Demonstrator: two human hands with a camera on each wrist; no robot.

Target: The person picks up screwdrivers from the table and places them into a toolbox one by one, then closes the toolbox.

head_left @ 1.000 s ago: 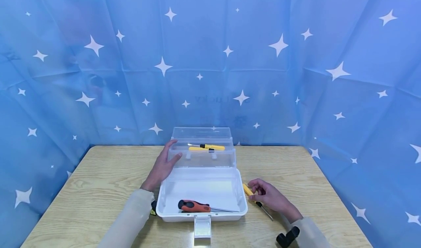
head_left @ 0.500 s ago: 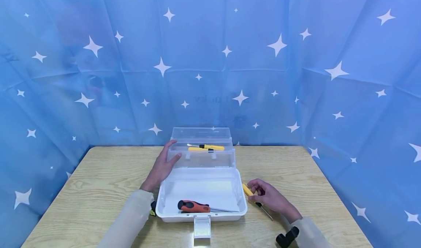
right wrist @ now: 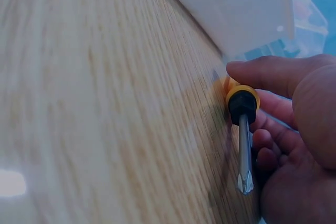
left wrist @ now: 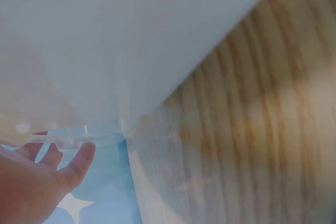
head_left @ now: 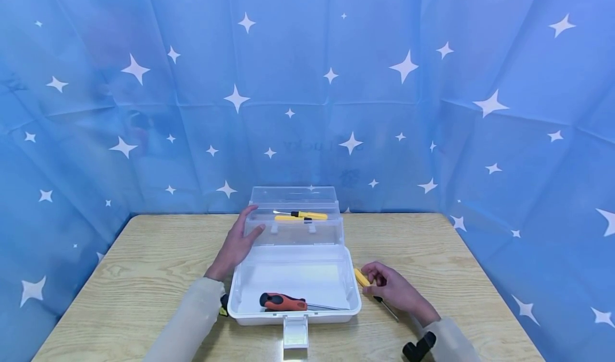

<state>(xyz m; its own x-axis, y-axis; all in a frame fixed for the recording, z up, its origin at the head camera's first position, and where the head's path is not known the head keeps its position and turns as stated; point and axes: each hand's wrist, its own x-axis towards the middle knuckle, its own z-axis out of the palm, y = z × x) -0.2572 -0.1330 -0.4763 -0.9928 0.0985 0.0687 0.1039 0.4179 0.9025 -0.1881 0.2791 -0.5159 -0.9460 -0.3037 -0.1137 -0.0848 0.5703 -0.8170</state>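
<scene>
A white toolbox (head_left: 294, 276) lies open on the table, its clear lid (head_left: 293, 237) tipped back. My left hand (head_left: 236, 247) holds the lid's left edge, thumb on the inner side and fingers behind. The left wrist view shows this hand (left wrist: 44, 179) at the clear edge. Right of the box, my right hand (head_left: 393, 286) pinches a yellow-handled screwdriver (head_left: 362, 277) low at the tabletop. In the right wrist view the thumb lies along the handle, and the cross-shaped tip of this screwdriver (right wrist: 244, 140) points toward the camera.
A red and black screwdriver (head_left: 285, 301) lies along the box's front inside. Two smaller yellow screwdrivers (head_left: 312, 215) rest in the lid. The white latch (head_left: 295, 332) hangs at the front. The wooden table (head_left: 158, 255) meets a blue star-patterned curtain (head_left: 307, 84) at the back.
</scene>
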